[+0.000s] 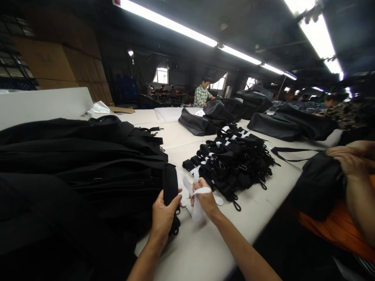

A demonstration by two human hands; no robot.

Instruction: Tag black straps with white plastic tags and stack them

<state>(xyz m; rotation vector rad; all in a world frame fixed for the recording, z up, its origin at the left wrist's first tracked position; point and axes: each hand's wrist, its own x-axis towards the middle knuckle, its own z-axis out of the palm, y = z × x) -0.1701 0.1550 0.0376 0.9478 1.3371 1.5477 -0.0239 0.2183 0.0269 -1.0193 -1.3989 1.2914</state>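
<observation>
My left hand [164, 214] is closed around a folded black strap [170, 181], which it holds upright at the near edge of a large pile of black fabric pieces [88, 156]. My right hand [205, 197] pinches white strips [197, 212] with zigzag edges, just right of the strap. One strip loops over the back of its fingers. More white pieces [184, 191] lie on the table between the hands. Beyond my right hand is a heap of bundled black straps [234, 160], several wrapped with white bands, with loops and metal buckles showing.
The pale table [187, 253] runs away from me. Black bags [275, 125] lie farther back. At the right, a co-worker's hands [348, 160] rest on a black bag [319, 183]. Another person in a checked shirt [202, 95] stands behind the table. Cardboard boxes [49, 62] are stacked at the left.
</observation>
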